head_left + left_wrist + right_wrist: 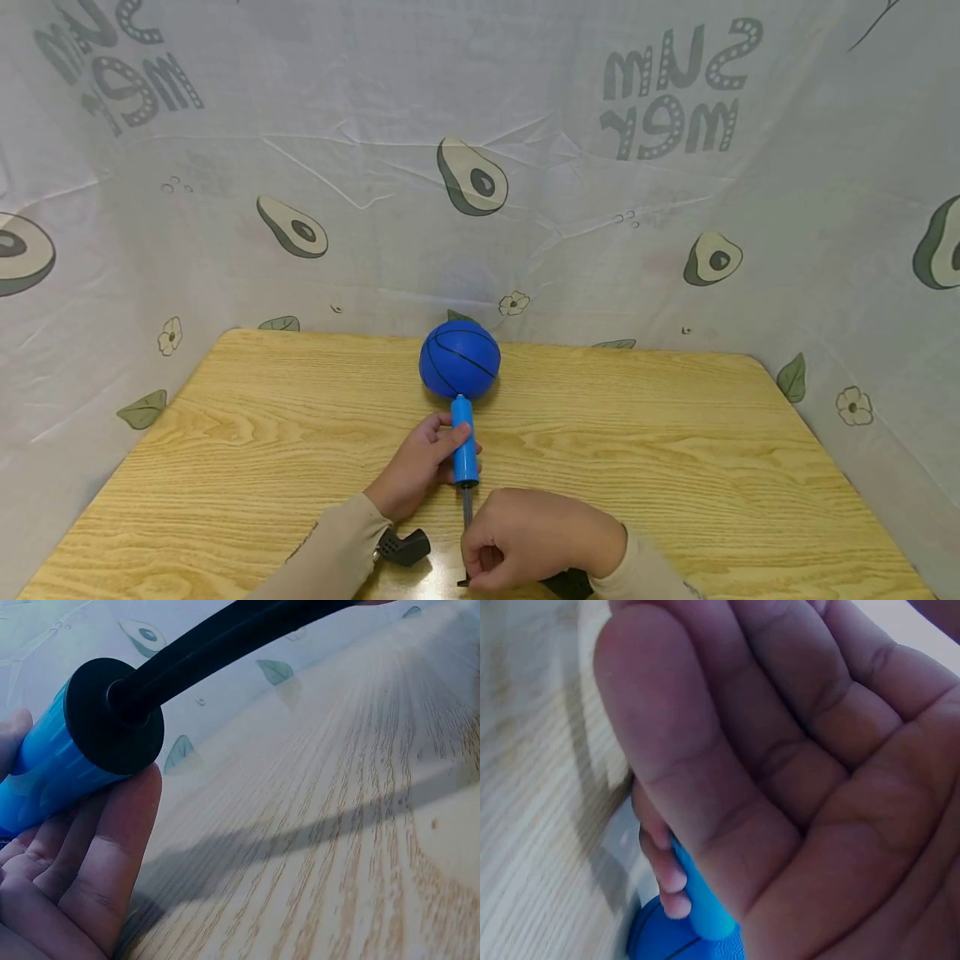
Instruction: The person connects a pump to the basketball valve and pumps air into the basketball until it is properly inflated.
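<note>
A blue ball point(460, 360) with black basketball lines sits toward the back of the table. A blue hand pump point(464, 446) points at it, its tip right at the ball's near side. My left hand point(420, 467) grips the pump's barrel, thumb on top and fingers beneath. From the black end cap point(112, 716) a long dark rod point(217, 649) extends, drawn well out toward me. My right hand point(536, 537) holds the pump at the rod's near end with curled fingers point(660, 697); they hide most of the handle.
The wooden table point(652, 433) has a printed cloth point(360, 167) hanging behind and along both sides. Black wrist devices point(405, 547) are strapped below both hands, close over the table's near part.
</note>
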Demonstrator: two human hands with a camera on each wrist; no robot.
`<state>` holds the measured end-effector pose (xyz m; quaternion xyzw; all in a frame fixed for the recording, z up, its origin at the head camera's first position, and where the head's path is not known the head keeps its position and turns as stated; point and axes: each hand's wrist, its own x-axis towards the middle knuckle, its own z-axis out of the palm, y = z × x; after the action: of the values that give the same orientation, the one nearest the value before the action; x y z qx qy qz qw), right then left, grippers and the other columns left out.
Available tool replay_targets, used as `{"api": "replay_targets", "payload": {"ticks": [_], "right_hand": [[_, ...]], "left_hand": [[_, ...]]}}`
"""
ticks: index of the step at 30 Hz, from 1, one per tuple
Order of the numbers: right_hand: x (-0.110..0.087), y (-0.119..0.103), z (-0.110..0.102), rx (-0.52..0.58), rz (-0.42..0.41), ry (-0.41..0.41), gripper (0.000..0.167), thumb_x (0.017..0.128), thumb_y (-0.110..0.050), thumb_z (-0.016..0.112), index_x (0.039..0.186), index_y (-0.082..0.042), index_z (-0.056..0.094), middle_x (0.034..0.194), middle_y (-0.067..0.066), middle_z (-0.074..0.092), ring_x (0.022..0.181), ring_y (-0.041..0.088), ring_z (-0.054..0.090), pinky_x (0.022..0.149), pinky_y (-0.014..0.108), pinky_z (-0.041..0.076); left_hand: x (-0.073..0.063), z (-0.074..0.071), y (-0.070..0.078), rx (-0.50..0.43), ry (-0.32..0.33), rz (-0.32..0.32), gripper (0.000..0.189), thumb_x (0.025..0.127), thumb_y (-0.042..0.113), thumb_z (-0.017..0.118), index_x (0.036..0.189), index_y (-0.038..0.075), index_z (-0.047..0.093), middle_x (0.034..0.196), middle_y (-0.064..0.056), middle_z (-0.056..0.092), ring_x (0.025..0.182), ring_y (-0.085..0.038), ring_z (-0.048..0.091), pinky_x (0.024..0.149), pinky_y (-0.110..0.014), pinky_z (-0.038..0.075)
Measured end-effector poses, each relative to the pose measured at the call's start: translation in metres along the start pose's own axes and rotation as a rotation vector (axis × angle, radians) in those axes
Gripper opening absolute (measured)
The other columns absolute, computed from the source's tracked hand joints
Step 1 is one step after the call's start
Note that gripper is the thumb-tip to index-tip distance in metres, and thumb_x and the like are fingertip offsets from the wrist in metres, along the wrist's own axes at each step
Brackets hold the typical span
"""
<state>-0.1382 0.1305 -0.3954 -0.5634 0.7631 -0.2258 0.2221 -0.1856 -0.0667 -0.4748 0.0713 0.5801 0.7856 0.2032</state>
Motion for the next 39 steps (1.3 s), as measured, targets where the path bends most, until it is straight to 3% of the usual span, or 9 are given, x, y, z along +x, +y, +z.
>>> {"api": "replay_targets", "payload": {"ticks": [4,9,22,30,39], "right_hand": [[0.001,-0.002,0.002,-0.017,-0.032,-0.005,0.016,0.098,-0.017,0.074,0.082,-0.016,0.074,0.07,-0.019,0.06,0.063,-0.024,0.04,0.06,0.002,0.044],[0.0,0.0,0.0,-0.032,0.004,0.032,0.016,0.097,-0.017,0.074,0.081,-0.018,0.074,0.07,-0.022,0.057,0.062,-0.023,0.039,0.059,0.003,0.043],[-0.005,0.012,-0.008,-0.112,0.184,0.27,0.015,0.091,-0.013,0.079,0.079,-0.02,0.073,0.071,-0.021,0.059,0.064,-0.013,0.049,0.061,0.006,0.043],[-0.005,0.022,-0.008,-0.126,0.215,0.391,0.017,0.091,-0.013,0.081,0.078,-0.02,0.072,0.074,-0.018,0.063,0.066,-0.011,0.053,0.062,0.008,0.046],[-0.002,0.018,-0.007,-0.038,0.129,0.324,0.013,0.09,-0.006,0.079,0.085,-0.016,0.071,0.079,-0.016,0.063,0.07,-0.011,0.053,0.064,0.008,0.048]], "left_hand": [[0.0,0.001,-0.001,-0.009,0.012,-0.003,0.054,0.107,0.028,0.061,0.142,-0.004,0.033,0.115,-0.019,0.066,0.091,-0.023,0.073,0.085,-0.037,0.062],[0.0,0.002,0.0,-0.013,0.046,0.005,0.054,0.105,0.026,0.064,0.141,-0.004,0.037,0.115,-0.02,0.067,0.092,-0.022,0.073,0.085,-0.037,0.062],[-0.001,0.004,0.001,0.008,0.071,-0.012,0.054,0.103,0.029,0.067,0.137,-0.002,0.04,0.112,-0.015,0.069,0.098,-0.019,0.07,0.081,-0.03,0.061],[-0.001,0.003,0.001,0.016,0.045,0.001,0.055,0.104,0.028,0.065,0.139,-0.004,0.038,0.107,-0.009,0.069,0.093,-0.018,0.072,0.077,-0.029,0.06],[-0.002,0.004,0.002,0.044,0.015,0.013,0.055,0.106,0.03,0.062,0.139,-0.006,0.037,0.103,-0.005,0.071,0.094,-0.015,0.07,0.072,-0.024,0.058]]}}
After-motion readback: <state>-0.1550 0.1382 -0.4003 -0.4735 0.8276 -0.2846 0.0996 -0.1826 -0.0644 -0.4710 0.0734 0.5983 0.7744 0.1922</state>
